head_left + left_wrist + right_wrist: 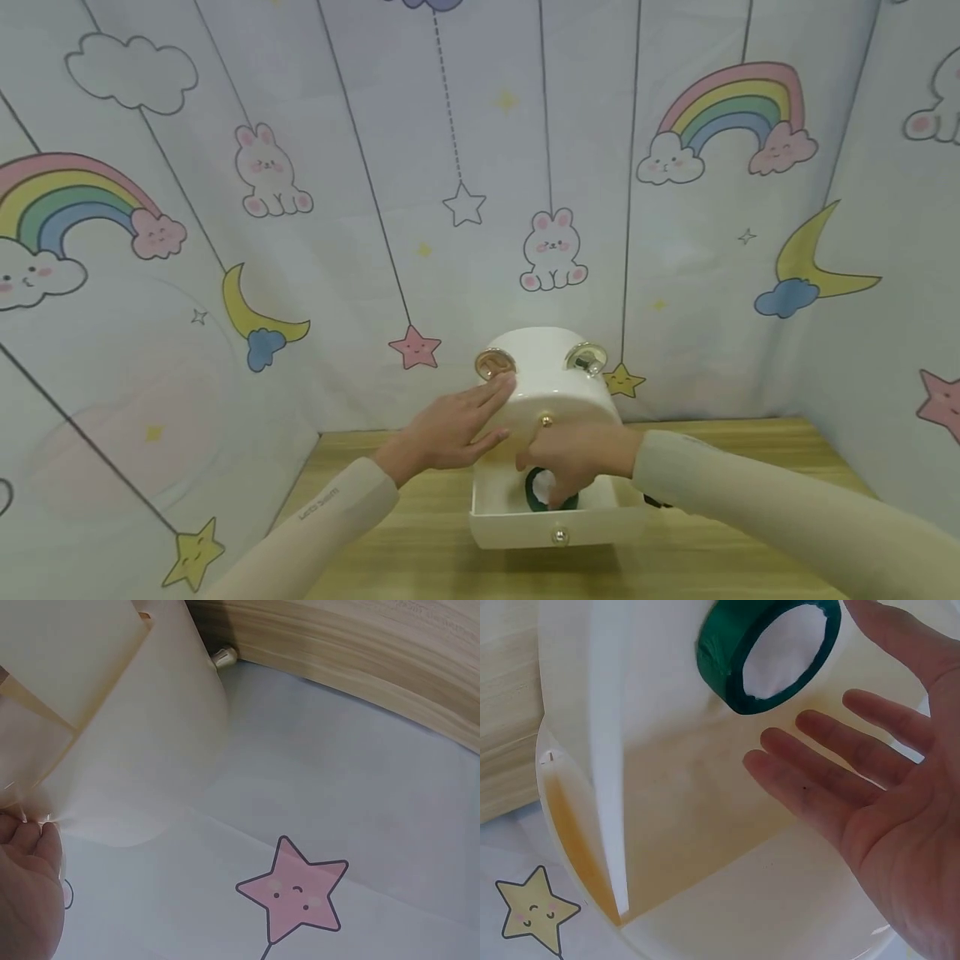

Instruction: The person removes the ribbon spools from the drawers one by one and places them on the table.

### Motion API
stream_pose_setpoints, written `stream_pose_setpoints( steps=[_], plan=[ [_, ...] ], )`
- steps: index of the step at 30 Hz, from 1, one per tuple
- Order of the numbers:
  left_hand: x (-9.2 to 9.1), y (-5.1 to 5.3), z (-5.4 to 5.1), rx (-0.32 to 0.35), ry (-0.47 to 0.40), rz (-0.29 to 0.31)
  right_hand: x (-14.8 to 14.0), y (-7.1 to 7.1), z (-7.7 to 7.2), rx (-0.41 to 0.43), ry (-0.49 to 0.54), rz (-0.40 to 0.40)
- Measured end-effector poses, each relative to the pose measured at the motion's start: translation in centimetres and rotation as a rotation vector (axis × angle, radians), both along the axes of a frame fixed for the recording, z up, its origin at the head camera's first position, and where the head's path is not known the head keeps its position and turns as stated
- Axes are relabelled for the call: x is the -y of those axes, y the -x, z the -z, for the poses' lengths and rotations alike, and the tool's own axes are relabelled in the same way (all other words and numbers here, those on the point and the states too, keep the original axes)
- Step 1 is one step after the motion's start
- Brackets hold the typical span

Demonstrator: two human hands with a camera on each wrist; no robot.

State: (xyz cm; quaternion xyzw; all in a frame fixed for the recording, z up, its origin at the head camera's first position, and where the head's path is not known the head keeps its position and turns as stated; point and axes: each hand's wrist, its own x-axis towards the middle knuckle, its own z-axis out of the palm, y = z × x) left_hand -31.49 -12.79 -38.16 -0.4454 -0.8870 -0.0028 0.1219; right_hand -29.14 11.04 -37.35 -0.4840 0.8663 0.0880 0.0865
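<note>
A glossy white cabinet (540, 367) with two round metallic ears on top stands on the table, its lower drawer (517, 529) pulled out. In the drawer lies a green roll of tape (534, 492), also in the right wrist view (724, 656). My right hand (581, 458) is over the drawer, fingers spread beside the roll; in the right wrist view the hand (877, 765) shows them extended, with no clear grip. My left hand (457, 425) rests with straight fingers on the cabinet's upper left side by the ear; its fingertips touch the white surface in the left wrist view (30, 877).
The wood-grain table (375, 517) extends around the cabinet. Behind it hangs a pale cloth (360, 250) printed with rainbows, rabbits, moons and stars. A small dark object (657, 502) lies partly hidden under the right forearm, right of the drawer.
</note>
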Motion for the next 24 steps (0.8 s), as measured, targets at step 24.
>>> stream_pose_setpoints(
  steps=[24],
  plan=[
    [0.0, 0.0, -0.2, -0.02, 0.012, 0.008, 0.6, 0.7, 1.5, 0.063, -0.073, 0.039]
  ],
)
